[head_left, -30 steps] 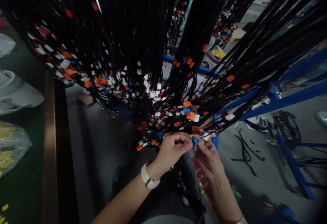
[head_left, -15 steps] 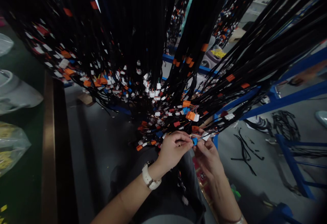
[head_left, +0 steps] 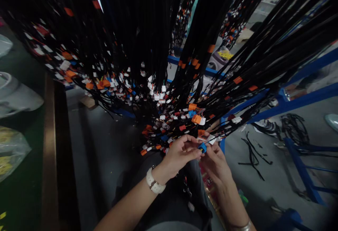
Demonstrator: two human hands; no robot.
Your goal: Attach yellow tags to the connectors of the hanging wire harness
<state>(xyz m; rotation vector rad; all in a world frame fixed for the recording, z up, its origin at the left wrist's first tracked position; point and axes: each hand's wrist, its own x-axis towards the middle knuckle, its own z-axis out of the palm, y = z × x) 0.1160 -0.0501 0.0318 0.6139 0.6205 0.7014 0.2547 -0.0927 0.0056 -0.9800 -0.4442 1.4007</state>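
A small blue connector (head_left: 202,148) sits between the fingertips of both hands. My left hand (head_left: 179,156), with a white watch (head_left: 155,181) on the wrist, pinches it from the left. From the right, my right hand (head_left: 216,162) has its thumb and fingers closed at the same connector and its wire. A white connector (head_left: 211,139) rests just above the right fingers. Behind the hands, an orange connector (head_left: 196,119) and a red connector (head_left: 182,127) hang among many dark cables.
Thick bundles of black cables (head_left: 155,20) hang from above. Blue frame bars (head_left: 308,97) cross the right side. Clear bags (head_left: 12,150) with yellow parts lie at the left, and loose black cables (head_left: 252,153) lie on the floor.
The blue connector has turned and shows more of its face, with a bit of yellow at it. Both hands have stayed nearly in place; the left thumb has moved slightly down.
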